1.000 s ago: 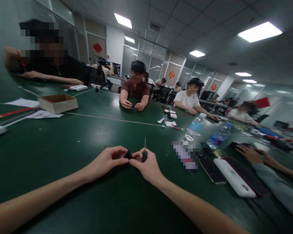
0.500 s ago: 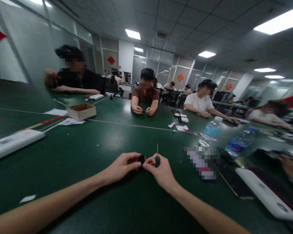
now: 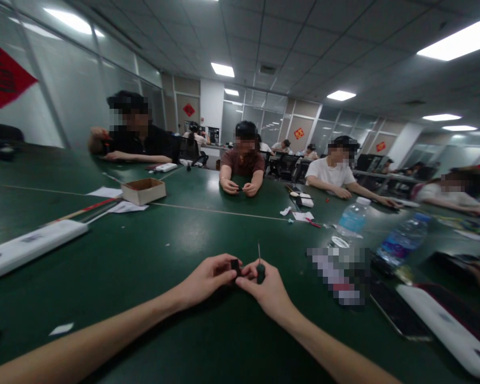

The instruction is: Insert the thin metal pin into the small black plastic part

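Pinching a black part [image 3: 235, 265] with my left hand [image 3: 206, 281], I clamp a screwdriver [image 3: 260, 273] in my right hand [image 3: 269, 292] beside it, not yet joined.

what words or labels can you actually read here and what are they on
No wording here can be read for certain.
Red diamond sign on the glass wall: dark characters, too blurred to read.
Plastic water bottle: blue label, too blurred to read.
Long white case on the table: small dark print, too small to read.
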Available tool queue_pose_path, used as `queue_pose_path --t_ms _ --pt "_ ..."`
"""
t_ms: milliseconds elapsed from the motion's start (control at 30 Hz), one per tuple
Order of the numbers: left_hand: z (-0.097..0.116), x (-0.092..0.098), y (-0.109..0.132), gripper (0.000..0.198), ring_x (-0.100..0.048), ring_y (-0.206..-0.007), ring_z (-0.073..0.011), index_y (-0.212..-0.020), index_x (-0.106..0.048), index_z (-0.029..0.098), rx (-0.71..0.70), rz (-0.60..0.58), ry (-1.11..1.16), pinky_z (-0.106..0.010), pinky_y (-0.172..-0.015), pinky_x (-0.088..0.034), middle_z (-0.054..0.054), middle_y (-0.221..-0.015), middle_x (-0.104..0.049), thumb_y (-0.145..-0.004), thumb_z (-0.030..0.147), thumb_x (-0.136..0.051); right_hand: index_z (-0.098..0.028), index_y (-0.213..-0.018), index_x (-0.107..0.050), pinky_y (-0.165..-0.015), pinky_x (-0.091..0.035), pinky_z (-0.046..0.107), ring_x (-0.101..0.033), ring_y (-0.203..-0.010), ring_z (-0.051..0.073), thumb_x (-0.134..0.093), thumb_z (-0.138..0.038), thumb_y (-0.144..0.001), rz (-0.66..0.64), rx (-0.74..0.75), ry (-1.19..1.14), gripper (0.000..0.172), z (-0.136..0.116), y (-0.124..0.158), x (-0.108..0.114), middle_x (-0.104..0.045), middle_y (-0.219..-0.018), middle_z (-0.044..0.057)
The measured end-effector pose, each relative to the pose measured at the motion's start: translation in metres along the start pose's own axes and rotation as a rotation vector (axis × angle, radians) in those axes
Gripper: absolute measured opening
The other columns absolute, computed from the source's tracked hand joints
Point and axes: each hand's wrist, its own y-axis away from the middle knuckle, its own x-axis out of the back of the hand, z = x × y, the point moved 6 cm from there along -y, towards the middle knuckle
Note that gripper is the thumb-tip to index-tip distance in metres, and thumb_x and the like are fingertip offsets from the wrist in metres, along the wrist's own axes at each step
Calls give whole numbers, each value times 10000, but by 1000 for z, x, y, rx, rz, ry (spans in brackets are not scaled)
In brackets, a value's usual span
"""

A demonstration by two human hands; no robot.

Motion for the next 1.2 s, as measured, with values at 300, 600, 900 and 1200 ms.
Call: queue_pose_path --t_ms 300,600,900,1200 --pt "-1 -1 1 304 -587 -910 -199 -1072 -576 163 24 8 16 -312 -772 -466 -80 -1009 -639 -826 340 -568 -179 -756 -571 -574 -413 246 -531 -639 133 -675 -266 -734 34 11 141 137 2 -1 -1 -592 -739 -2" --pt "6 -4 1 259 -592 -887 -190 -1042 -592 162 11 -1 -40 -306 -774 -458 -65 -989 -647 -830 307 -558 -185 -688 -558 -544 -387 237 -509 -585 124 -665 -266 -724 50 17 206 139 6 -4 -4 -562 -646 -22" --pt "-7 7 0 374 -592 -829 -181 -1099 -573 158 44 161 211 -335 -761 -478 -60 -919 -624 -804 383 -616 -211 -817 -478 -481 -370 238 -510 -517 126 -529 -418 -856 52 -40 110 217 5 -4 9 -528 -640 -36" --pt "-10 17 -2 410 -530 -741 -133 -1156 -594 169 58 237 416 -251 -630 -402 -39 -837 -588 -808 384 -624 -216 -972 -538 -547 -341 256 -482 -555 133 -483 -282 -880 -128 318 700 125 -13 -2 21 -559 -734 -1"
